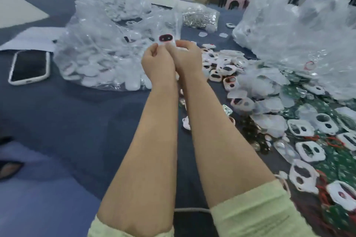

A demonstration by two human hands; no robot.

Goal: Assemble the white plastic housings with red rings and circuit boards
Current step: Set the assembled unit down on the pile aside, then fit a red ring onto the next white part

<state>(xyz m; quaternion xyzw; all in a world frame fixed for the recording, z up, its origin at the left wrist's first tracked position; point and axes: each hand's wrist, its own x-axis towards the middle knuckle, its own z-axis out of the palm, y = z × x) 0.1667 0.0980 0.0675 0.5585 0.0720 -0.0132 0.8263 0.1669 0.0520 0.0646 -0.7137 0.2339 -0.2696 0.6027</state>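
Working over a dark blue bench [57,121], between crinkled clear plastic bags [107,44] and a loose heap of white plastic housings [269,121] on green circuit boards [339,159]; pinching, left hand [157,61] and right hand [187,56] raised together, one small red-ringed white housing [167,40].

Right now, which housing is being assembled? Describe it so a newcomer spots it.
Find the big clear bag of white parts left of centre. At its right edge the left hand and right hand pinch one white housing in the air. Unlike the loose housings lying at right, it is held upright, its red-ringed face toward the camera.
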